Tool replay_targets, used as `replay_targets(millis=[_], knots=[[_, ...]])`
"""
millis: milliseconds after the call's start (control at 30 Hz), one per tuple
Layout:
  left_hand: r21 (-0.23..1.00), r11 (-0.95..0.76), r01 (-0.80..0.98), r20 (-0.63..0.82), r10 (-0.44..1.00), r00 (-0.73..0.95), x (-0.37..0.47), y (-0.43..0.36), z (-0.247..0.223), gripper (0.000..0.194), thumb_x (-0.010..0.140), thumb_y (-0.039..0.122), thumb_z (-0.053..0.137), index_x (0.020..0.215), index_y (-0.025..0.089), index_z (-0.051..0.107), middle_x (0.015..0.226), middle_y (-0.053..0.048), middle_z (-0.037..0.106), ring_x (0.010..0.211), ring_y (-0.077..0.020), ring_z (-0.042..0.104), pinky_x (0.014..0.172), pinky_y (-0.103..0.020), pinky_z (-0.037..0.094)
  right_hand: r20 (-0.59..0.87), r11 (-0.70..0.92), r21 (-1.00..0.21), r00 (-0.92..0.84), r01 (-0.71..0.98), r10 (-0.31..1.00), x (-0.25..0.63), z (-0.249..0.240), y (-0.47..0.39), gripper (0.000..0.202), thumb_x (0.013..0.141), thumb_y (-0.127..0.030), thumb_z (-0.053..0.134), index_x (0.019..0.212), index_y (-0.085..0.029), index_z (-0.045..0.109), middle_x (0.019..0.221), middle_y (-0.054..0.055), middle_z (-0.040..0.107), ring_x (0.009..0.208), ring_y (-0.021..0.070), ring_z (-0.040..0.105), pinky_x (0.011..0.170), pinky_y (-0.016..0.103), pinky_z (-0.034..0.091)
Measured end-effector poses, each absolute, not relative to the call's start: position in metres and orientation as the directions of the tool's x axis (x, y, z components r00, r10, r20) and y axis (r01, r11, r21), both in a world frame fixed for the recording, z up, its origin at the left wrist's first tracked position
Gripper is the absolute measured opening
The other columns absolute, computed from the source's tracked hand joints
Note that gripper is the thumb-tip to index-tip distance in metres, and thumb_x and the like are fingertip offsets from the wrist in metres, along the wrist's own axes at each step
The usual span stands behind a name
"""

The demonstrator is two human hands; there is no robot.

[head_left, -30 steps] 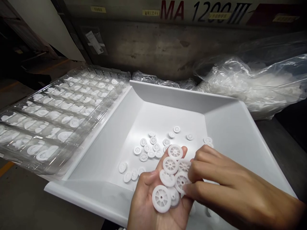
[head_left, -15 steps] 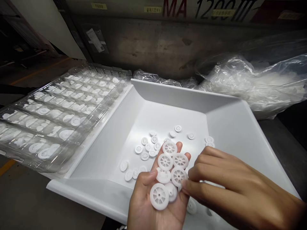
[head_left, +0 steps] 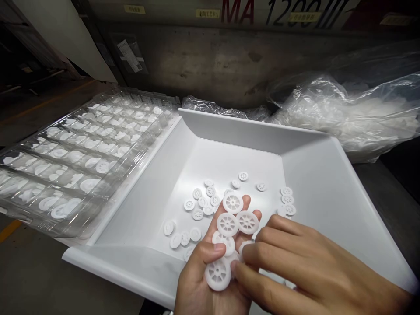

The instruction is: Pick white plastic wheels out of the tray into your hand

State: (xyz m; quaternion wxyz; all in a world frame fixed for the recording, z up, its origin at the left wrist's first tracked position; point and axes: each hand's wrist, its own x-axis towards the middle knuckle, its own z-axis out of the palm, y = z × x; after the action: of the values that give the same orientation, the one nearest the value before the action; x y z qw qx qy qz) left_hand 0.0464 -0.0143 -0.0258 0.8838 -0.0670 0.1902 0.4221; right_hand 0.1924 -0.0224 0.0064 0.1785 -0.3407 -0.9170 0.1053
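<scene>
1. Left hand (head_left: pixel 210 280), lower centre of frame, is lying palm up and open, cupping a pile of white spoked plastic wheels (head_left: pixel 231 227), thumb pressing on one.
2. Right hand (head_left: pixel 295 267), lower right, is reaching in with fingers loosely curled, fingertips touching the wheels in the left palm; cannot tell whether it is pinching one.
3. Both hands are hovering over the near edge of a white plastic bin (head_left: pixel 315 175), mid-frame.
4. More loose wheels (head_left: pixel 210 197) are lying scattered on the bin floor, just above the hands.
5. A clear blister tray (head_left: pixel 78 153) with wheels in its pockets is sitting at left, touching the bin's side.
6. A clear plastic bag (head_left: pixel 354 113) of white parts is lying upper right, behind the bin.
</scene>
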Motion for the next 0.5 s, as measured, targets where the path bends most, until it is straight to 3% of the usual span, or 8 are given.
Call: replay_targets(millis=[300,400,500], knots=[[0.012,0.642,-0.766,-0.414,0.701,0.581,0.046,-0.015,-0.024,0.064,0.073,0.019,0.047,0.137,0.018,0.046,0.129,-0.005,0.060,0.130,-0.0242,0.044,0.111,-0.032,0.031,0.382,0.779,-0.212,-0.683,0.591,0.622,0.184,0.006,-0.019,0.025,0.089,-0.004,0.043,0.085,-0.013,0.065,0.075,0.002,0.065,0.062,0.0142,0.054,0.057,0.034,0.038],[0.028,0.659,-0.751,-0.411,0.693,0.592,0.044,-0.016,-0.025,0.066,0.077,0.017,0.044,0.143,0.019,0.037,0.132,-0.005,0.057,0.130,-0.0231,0.044,0.109,-0.031,0.034,0.390,0.779,-0.162,-0.686,0.606,0.615,0.179,0.001,-0.025,0.027,0.089,-0.004,0.041,0.091,-0.014,0.065,0.079,0.000,0.066,0.064,0.0140,0.053,0.055,0.034,0.038],[0.065,0.656,-0.752,-0.380,0.713,0.590,0.040,-0.015,-0.025,0.067,0.083,0.010,0.035,0.148,0.014,0.020,0.137,-0.009,0.052,0.125,-0.0216,0.050,0.105,-0.033,0.037,0.396,0.709,-0.174,-0.611,0.683,0.686,0.172,-0.012,-0.036,0.020,0.090,-0.006,0.045,0.087,-0.015,0.064,0.067,-0.001,0.058,0.056,0.0127,0.046,0.050,0.032,0.036]])
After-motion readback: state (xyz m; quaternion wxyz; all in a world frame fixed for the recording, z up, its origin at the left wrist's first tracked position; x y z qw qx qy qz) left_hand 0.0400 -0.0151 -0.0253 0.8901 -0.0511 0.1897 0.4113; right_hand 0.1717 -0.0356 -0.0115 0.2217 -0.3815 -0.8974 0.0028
